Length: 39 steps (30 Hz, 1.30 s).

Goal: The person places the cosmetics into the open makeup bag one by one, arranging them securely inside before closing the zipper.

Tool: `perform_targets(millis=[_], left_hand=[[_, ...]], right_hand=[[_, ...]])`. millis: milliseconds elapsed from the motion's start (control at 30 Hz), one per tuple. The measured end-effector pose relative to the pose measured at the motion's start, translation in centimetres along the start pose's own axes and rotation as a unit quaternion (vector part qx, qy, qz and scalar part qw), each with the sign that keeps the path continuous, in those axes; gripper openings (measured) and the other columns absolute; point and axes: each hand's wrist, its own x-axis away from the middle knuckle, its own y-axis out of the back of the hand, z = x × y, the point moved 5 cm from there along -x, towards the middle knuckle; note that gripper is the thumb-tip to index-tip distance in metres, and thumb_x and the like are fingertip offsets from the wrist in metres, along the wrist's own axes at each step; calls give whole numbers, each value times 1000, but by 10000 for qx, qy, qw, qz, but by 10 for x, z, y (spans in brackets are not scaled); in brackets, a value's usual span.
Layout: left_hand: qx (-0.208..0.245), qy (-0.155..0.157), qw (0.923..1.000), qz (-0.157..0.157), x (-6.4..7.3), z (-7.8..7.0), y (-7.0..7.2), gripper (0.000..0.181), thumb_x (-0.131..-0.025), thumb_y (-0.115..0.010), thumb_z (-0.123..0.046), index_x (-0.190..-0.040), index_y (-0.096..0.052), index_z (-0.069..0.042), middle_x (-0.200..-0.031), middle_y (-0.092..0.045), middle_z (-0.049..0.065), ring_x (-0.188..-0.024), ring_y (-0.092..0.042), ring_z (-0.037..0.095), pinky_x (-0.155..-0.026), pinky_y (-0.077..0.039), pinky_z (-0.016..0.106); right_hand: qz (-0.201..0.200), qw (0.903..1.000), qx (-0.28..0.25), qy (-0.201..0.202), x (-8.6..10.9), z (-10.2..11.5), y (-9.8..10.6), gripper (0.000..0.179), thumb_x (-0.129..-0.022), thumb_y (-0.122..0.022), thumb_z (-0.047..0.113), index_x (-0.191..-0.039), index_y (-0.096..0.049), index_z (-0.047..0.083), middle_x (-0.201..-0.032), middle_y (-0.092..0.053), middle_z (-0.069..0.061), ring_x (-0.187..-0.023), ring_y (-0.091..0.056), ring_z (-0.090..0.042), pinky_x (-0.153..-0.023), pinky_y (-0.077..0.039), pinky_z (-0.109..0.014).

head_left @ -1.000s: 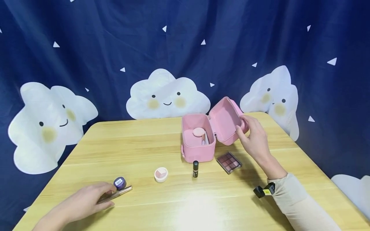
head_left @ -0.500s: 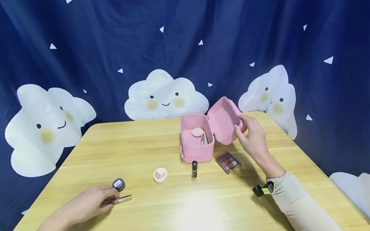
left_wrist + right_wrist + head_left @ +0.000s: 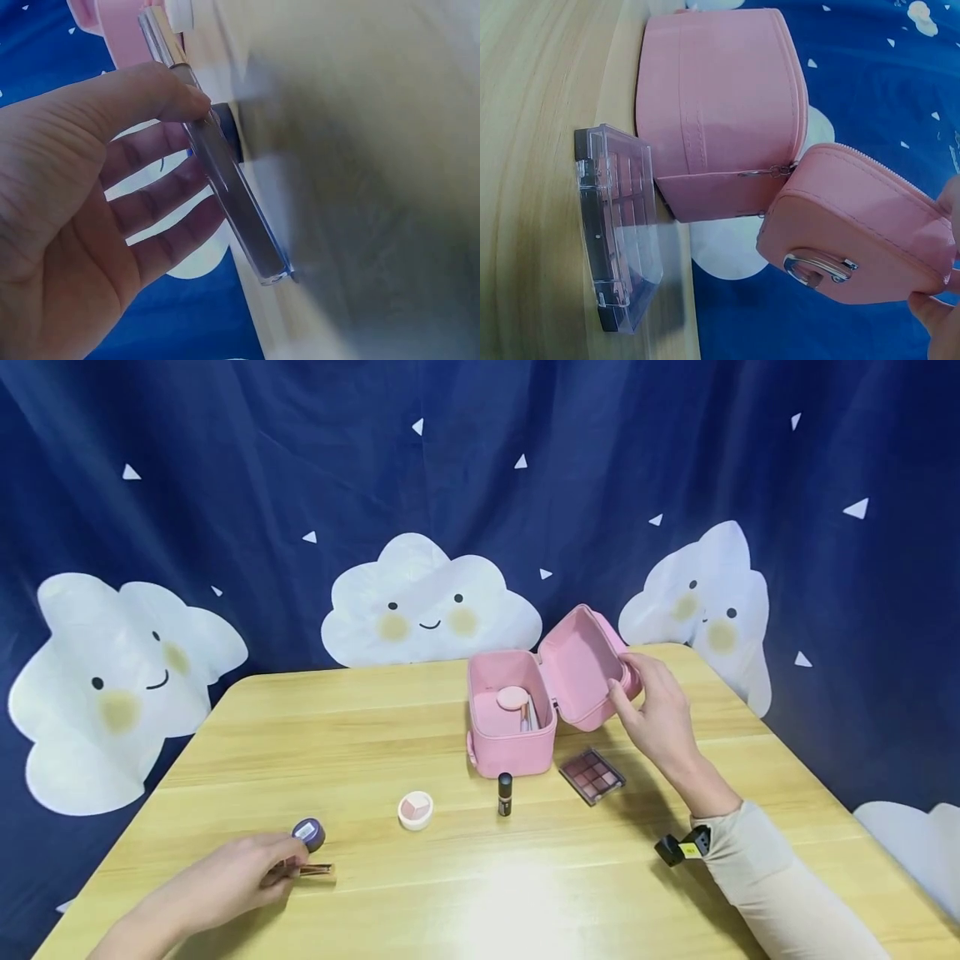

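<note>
My left hand (image 3: 232, 878) pinches a lip gloss tube (image 3: 236, 195) between thumb and fingers at the front left of the table. The tube is slim and clear with a brownish fill and a shiny gold-toned cap (image 3: 161, 36). Just behind those fingers stands a small purple jar (image 3: 308, 833) with a white label on top. At the right, my right hand (image 3: 660, 718) grips the edge of the raised lid (image 3: 855, 225) of a pink cosmetic case (image 3: 517, 754). Inside the case are a pale pink oval piece (image 3: 513, 697) and slim sticks (image 3: 529, 714).
An eyeshadow palette (image 3: 592, 776) with a clear cover lies in front of the case. A small black-capped tube (image 3: 505, 795) stands left of it, then a round white three-colour compact (image 3: 416, 810). A blue cloud-print curtain (image 3: 420, 460) hangs behind the wooden table (image 3: 360, 727).
My left thumb and fingers have drawn together on the lip gloss tube, and its visible end has swung level and sticks out less. My right hand keeps holding the lid.
</note>
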Motion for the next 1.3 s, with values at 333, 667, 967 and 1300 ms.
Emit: perform_targets(millis=[333, 667, 967, 1300], left_hand=[[-332, 49, 9994, 48, -4, 2, 14, 36, -72, -81, -5, -90, -57, -24, -82, -48, -22, -68, -42, -5, -53, -41, 20], [-815, -488, 9941, -526, -20, 3, 40, 39, -67, -78, -2, -92, -60, -26, -84, -51, -22, -70, -46, -4, -56, -42, 19], [-1366, -971, 9814, -935, -54, -1, 63, 39, -61, -67, 4, -89, -61, -23, -83, -55, -18, -69, -49, 1, -57, -47, 31], [-1559, -1321, 9734, -1035, -91, -2, 76, 31, -69, -61, 0, -95, -66, -16, -89, -63, -7, -78, -62, 14, -65, -50, 41]], right_hand=[[40, 10000, -28, -1, 0, 0, 0, 39, -88, -68, 12, -122, -59, -2, -119, -60, -22, -111, -56, -37, -95, -42, -52], [23, 10000, -2, 18, 0, -2, -1, 39, -87, -68, 13, -123, -59, -1, -120, -60, -21, -112, -56, -36, -96, -42, -51], [-23, 10000, -9, 42, 0, -3, -1, 39, -88, -67, 13, -123, -59, -1, -120, -61, -20, -112, -56, -36, -95, -42, -51], [8, 10000, -18, 33, 0, -3, -2, 40, -88, -67, 13, -124, -59, -1, -119, -61, -20, -110, -56, -36, -94, -42, -51]])
